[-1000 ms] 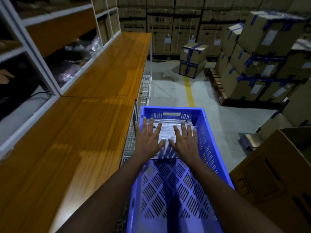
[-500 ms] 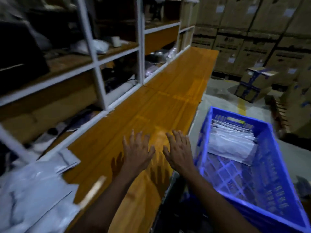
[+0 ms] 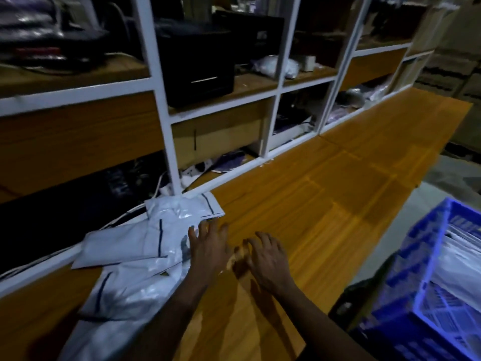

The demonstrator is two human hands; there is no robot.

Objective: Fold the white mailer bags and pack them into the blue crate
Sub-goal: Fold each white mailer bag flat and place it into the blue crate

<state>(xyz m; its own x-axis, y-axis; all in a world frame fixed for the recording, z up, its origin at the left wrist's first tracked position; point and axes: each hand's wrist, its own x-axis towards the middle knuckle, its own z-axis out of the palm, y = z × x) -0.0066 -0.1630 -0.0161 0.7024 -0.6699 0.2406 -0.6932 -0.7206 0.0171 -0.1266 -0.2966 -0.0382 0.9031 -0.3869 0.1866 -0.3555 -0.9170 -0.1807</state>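
single head view — looks forward-down over wooden bench (image 3: 325,204), close.

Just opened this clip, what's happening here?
A person is at a wooden counter with both hands empty. The left hand, fingers spread, is at the edge of a loose pile of white mailer bags; the right hand hovers over bare counter beside it. To the right, the blue crate holds a stack of folded bags.
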